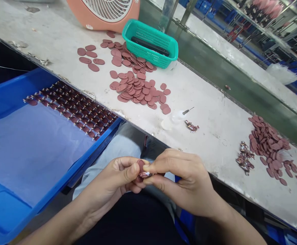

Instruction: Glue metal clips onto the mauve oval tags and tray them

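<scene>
The left hand (110, 182) and the right hand (181, 180) are close together over the person's lap. Between them is a small red-brown oval piece (140, 165), and a small printed piece (145, 175) sits right against it. The left thumb and fingers pinch from one side, and the right thumb and first finger pinch from the other. Both grips are narrow and hold these small pieces tight. The fingers hide part of them, so it is hard to see how they join.

Next to the left hand is a blue plastic tray (87, 160) with a pale blue sheet (33, 149) in it. Many rows of small dark red pieces (72, 109) lie neatly at its far end.

Past the hands is a long, worn white table (204, 146). A big heap of red-brown ovals (138, 90) lies on it, near a green basket (151, 34) with a black thing (150, 46) inside. Another heap of ovals (268, 146) lies to the right, beside a small heap of printed pieces (244, 158). A few more printed pieces (191, 126) lie near the table's middle. A pink fan (104, 10) stands behind the basket.
</scene>
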Motion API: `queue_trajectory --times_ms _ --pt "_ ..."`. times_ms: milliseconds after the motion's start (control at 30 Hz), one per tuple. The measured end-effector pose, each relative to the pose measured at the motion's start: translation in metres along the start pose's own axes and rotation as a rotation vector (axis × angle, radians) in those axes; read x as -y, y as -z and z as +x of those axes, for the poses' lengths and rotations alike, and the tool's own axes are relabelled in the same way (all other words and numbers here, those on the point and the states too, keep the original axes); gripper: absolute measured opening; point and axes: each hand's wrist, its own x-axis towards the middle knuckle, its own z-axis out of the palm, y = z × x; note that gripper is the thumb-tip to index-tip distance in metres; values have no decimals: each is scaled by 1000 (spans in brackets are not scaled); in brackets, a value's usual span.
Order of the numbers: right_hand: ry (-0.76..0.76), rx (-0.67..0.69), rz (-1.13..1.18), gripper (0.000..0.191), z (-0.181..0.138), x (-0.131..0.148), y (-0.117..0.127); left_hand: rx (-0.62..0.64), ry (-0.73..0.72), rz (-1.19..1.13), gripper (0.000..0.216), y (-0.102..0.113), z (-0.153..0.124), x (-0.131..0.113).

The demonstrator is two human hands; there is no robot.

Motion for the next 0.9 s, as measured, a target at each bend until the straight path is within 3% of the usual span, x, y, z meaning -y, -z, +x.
queue_trajectory --times_ms 200,333,500,900 --pt "-4 -6 -4 15 1 -1 -2 1 20 -28 37 6 2 0" --pt "-19 -58 17 40 3 -1 -2 9 60 -112 31 11 4 -1" --pt "-54 -77 28 22 5 -3 -5 -4 83 -175 29 14 5 -6" --pt "-64 -37 68 14 7 -10 -15 -87 59 -151 31 15 5 -6"
